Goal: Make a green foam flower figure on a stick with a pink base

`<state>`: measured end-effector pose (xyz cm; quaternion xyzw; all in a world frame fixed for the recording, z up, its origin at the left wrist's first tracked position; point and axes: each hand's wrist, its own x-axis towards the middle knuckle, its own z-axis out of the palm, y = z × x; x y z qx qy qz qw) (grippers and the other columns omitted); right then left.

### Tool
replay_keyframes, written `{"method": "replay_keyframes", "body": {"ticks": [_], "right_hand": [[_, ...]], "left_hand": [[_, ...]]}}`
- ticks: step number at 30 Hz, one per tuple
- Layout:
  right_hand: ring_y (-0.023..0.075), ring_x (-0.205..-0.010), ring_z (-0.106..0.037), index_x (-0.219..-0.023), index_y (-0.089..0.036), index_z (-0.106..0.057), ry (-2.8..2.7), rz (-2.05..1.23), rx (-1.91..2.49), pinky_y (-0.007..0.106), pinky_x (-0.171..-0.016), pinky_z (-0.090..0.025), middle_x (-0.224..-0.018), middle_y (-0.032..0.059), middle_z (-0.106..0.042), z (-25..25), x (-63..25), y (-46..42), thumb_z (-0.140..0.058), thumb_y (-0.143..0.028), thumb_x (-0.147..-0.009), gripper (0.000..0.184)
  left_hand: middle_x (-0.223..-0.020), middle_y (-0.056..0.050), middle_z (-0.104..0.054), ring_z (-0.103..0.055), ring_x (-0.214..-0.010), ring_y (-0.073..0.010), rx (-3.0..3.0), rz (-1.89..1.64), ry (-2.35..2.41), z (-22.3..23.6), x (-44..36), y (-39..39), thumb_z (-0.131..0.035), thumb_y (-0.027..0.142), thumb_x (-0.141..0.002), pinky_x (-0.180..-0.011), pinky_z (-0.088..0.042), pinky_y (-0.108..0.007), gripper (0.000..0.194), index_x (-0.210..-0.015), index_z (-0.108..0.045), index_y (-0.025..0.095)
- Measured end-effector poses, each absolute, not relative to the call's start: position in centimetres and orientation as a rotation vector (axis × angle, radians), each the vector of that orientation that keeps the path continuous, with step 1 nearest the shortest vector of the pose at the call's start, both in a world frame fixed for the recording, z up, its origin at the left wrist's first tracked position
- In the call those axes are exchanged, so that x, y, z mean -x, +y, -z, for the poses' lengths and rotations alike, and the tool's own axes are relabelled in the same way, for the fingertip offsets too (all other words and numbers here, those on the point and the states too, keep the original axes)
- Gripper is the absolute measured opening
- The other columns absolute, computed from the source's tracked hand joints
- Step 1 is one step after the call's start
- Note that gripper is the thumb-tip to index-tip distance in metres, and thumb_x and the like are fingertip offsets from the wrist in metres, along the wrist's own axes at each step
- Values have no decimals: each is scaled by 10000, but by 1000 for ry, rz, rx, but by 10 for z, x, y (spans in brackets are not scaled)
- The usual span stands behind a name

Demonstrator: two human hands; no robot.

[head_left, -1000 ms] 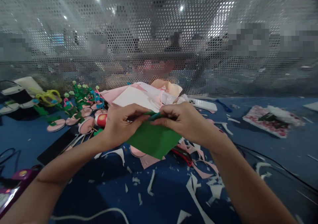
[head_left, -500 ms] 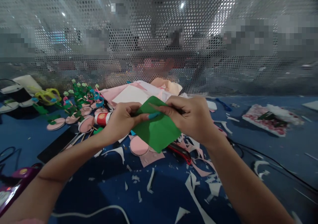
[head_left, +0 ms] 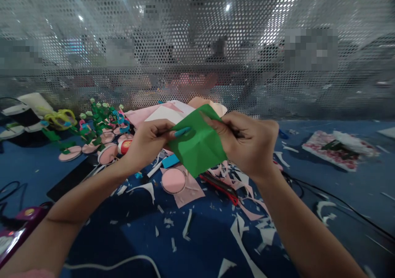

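A square sheet of green paper (head_left: 200, 144) with faint creases is held up over the table between both hands. My left hand (head_left: 152, 142) pinches its left corner, the thumb with a long blue nail lying on top. My right hand (head_left: 243, 140) grips the right edge with its thumb on the face and the other fingers curled behind. Below the sheet lie a pink disc (head_left: 173, 181) on a pink paper scrap and a red-and-black cutter (head_left: 220, 187). A blue block (head_left: 170, 161) shows just under the sheet's left edge.
Small green plant-like crafts on pink discs (head_left: 106, 154) crowd the left, near yellow-handled scissors (head_left: 60, 119) and a dark flat slab (head_left: 72, 179). A purple power strip (head_left: 27, 224) sits at lower left. White paper scraps (head_left: 243, 241) litter the blue table. A perforated metal screen (head_left: 191, 56) stands behind.
The green paper has been raised slightly and spread wider, showing more of its face. My right hand has moved a little to the right, uncovering the blue block below.
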<state>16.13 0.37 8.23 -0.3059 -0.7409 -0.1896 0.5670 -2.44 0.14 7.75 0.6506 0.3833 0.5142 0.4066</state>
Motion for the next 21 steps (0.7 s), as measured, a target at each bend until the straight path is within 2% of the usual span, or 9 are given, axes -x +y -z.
{"method": "replay_keyframes", "body": {"ticks": [6, 9, 14, 17, 21], "right_hand": [[25, -378, -243, -507, -165, -446, -1644, 545, 726, 201, -380, -202, -417, -75, -309, -80, -156, 0, -592, -226, -812, 343], [22, -381, -249, -513, -163, -444, -1627, 561, 710, 196, -381, -203, -424, -76, -309, -79, -155, 1, -598, -216, -807, 336], [23, -363, -261, -508, -163, -449, -1580, 604, 737, 203, -370, -196, -411, -77, -314, -76, -153, 1, -607, -221, -800, 337], [24, -353, -269, -519, -166, -458, -1531, 671, 776, 205, -374, -204, -400, -79, -327, -72, -148, -2, -603, -204, -798, 317], [25, -351, -275, -538, -167, -461, -1493, 684, 784, 198, -375, -214, -397, -81, -358, -63, -137, -7, -607, -187, -794, 295]], "left_hand": [[-558, 15, -639, -588, -468, -85, -1414, -1525, 891, -70, 25, 8, -814, 380, -506, -440, -502, -171, 333, -624, -631, 128], [-491, 31, -601, -542, -400, -73, -1331, -1555, 876, -70, 25, 11, -820, 384, -490, -402, -486, -177, 345, -565, -599, 130], [-480, 49, -588, -542, -417, -61, -1200, -1539, 812, -74, 21, 8, -850, 329, -424, -409, -465, -149, 352, -568, -595, 133], [-544, 45, -628, -581, -483, -61, -1083, -1451, 737, -69, 13, 1, -856, 300, -418, -477, -490, -143, 354, -635, -630, 135], [-723, -5, -709, -652, -628, -120, -957, -1336, 731, -55, -1, -7, -856, 224, -421, -609, -548, -215, 411, -780, -675, 143]]}}
